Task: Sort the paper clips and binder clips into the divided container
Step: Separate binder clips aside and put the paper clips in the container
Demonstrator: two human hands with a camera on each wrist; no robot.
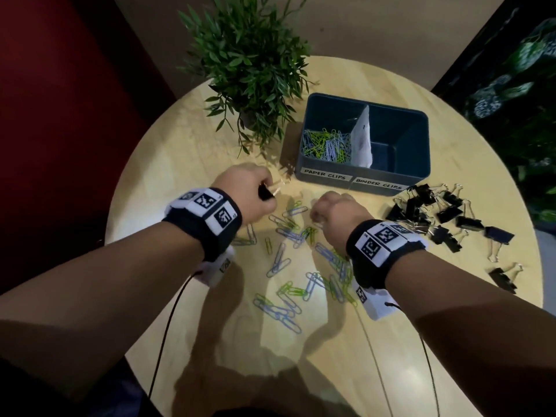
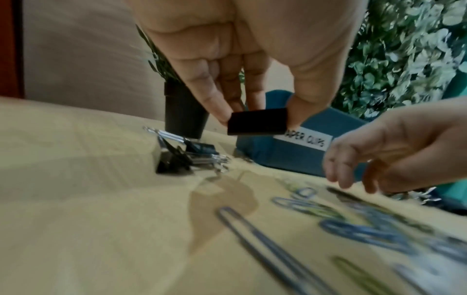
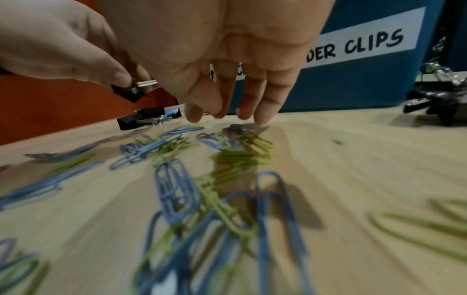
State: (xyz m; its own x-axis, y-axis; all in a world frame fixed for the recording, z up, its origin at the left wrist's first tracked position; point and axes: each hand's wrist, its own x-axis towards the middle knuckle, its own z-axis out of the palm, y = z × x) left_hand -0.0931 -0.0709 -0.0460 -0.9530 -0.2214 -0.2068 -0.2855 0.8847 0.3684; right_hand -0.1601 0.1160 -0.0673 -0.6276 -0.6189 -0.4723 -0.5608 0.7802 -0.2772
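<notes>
My left hand pinches a black binder clip between thumb and fingers, held just above the table left of the container. Seen from the head, that binder clip pokes out of the hand with its wire handles toward the container. My right hand points its straight fingers down; the fingertips touch the table at the far end of the scattered blue and green paper clips and hold nothing. The blue-grey divided container holds paper clips in its left half; its right half looks empty.
A pile of black binder clips lies right of the container. Two more binder clips lie on the table under my left hand. A potted plant stands at the back left. The round table's edge is near my left wrist.
</notes>
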